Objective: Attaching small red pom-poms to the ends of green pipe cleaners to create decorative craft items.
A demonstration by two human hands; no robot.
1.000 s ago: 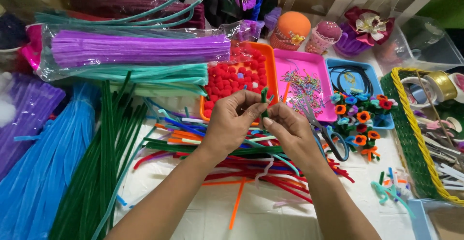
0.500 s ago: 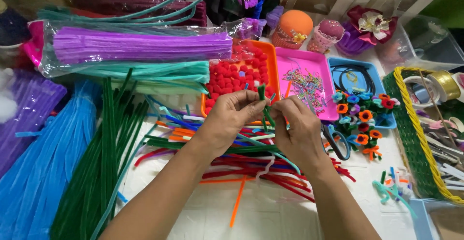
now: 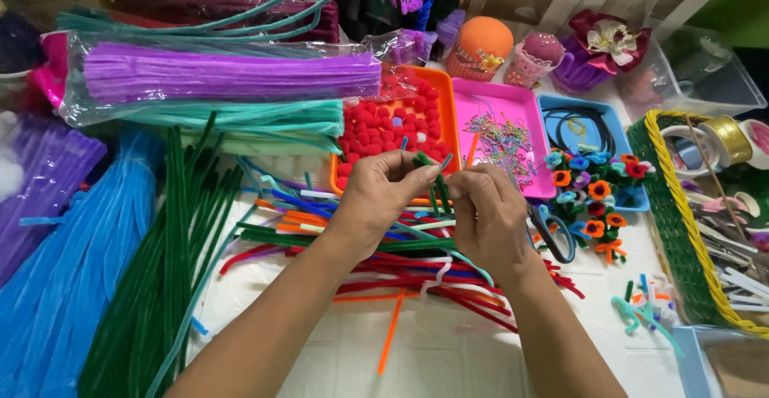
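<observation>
Both hands meet above the middle of the white table (image 3: 448,358): the left hand (image 3: 384,198) and the right hand (image 3: 489,218) each pinch a short dark green pipe cleaner (image 3: 432,178) between fingertips, holding it upright just in front of the orange tray (image 3: 445,118) of red pompoms. Under the wrists lies a loose heap of red, orange and blue stems (image 3: 416,274), leaving only a bare strip of table near the front edge. A long bundle of green stems (image 3: 160,278) and a blue bundle (image 3: 72,286) crowd the left side; a green and yellow basket (image 3: 681,230) walls in the right. Behind, a clear plastic bag of purple stems (image 3: 224,78) lies crosswise, with a pink tray (image 3: 513,126) and scissors (image 3: 553,230) beside the right hand.
</observation>
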